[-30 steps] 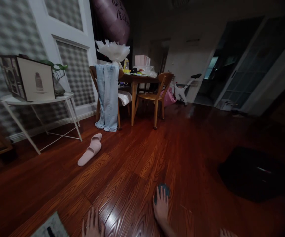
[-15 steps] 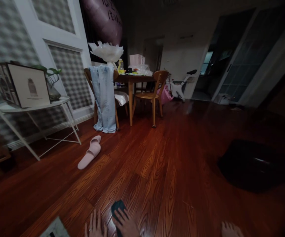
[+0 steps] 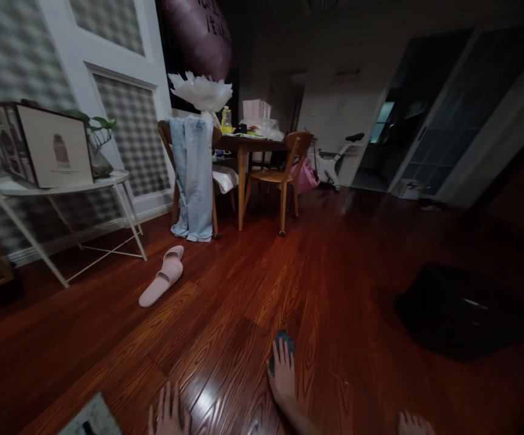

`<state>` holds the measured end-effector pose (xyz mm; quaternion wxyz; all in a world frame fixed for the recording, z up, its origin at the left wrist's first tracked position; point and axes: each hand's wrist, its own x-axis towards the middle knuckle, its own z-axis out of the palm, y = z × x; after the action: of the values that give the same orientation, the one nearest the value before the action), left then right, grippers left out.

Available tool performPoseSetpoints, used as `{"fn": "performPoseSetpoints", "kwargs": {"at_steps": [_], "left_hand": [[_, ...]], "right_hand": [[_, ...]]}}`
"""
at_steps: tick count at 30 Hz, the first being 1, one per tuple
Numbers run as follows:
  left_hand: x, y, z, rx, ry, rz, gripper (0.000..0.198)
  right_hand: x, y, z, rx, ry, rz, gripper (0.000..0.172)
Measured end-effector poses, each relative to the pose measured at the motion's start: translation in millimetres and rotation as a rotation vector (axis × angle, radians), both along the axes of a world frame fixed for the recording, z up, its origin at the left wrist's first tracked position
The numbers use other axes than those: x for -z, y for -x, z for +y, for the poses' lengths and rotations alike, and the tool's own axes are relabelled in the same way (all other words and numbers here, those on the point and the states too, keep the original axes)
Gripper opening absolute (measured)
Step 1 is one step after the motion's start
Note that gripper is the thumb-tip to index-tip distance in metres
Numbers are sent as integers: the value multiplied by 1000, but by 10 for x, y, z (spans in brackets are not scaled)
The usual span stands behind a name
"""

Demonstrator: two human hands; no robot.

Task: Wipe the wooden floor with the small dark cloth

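My right hand [image 3: 283, 376] lies flat with its fingers stretched out, pressing a small dark blue-green cloth [image 3: 285, 342] against the reddish wood floor [image 3: 225, 329]. Part of the cloth is hidden under the palm and fingers; its front end shows past the fingertips. My left hand [image 3: 168, 414] rests on the floor at the bottom edge, fingers spread, with nothing in it. Between the two hands the boards carry a bright, glossy patch of light.
A pink slipper [image 3: 162, 281] lies ahead on the left, near a white side table [image 3: 62, 188]. Beyond stand wooden chairs [image 3: 273, 176] and jeans [image 3: 192, 181] draped over one. A dark object [image 3: 461, 311] sits at right, a bare foot [image 3: 414, 423] below it. A pale flat item [image 3: 92, 417] lies bottom left.
My right hand has slid forward and to the right with the cloth beneath it, away from my left hand. My left hand stays almost in place. The view has shifted slightly.
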<state>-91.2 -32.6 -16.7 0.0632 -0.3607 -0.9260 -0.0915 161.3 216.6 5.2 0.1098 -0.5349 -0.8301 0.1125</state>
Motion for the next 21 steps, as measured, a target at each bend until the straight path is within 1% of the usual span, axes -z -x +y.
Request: {"fn": "performPoseSetpoints", "kwargs": {"at_steps": [2, 3, 5, 8, 10, 11, 12, 13, 14, 15, 16, 19, 21], "left_hand": [[-7, -7, 2, 0, -3, 0, 65], [-14, -14, 1, -1, -5, 5, 65], [-28, -28, -1, -6, -9, 21, 65], [-31, -27, -1, -10, -8, 30, 65], [-14, -10, 4, -14, -9, 19, 63], [-3, 0, 8, -18, -15, 16, 63], [8, 8, 13, -23, -24, 15, 62], [17, 14, 16, -25, -36, 18, 62], [21, 16, 19, -24, -45, 23, 63], [20, 15, 19, -19, -51, 28, 63], [13, 11, 18, -12, -51, 31, 64], [-37, -18, 9, -2, -37, 37, 64], [-71, -39, 4, -1, -38, 52, 66]], "right_hand": [[84, 133, -211, -13, 19, 11, 63], [108, 210, -340, -59, 33, 19, 63], [122, 364, -613, -226, 69, 41, 65], [82, 556, -951, -562, 140, 84, 74], [33, 638, -1049, -754, 199, 115, 78], [4, 660, -1047, -823, 224, 131, 78], [-28, 668, -1009, -869, 244, 145, 77], [-62, 661, -936, -885, 256, 153, 78], [-97, 637, -833, -866, 257, 153, 78], [-132, 595, -704, -811, 248, 144, 78], [-164, 532, -555, -712, 222, 128, 75], [-212, 225, -78, -314, 101, 70, 61], [-184, -40, 178, -107, 29, 46, 60]]}}
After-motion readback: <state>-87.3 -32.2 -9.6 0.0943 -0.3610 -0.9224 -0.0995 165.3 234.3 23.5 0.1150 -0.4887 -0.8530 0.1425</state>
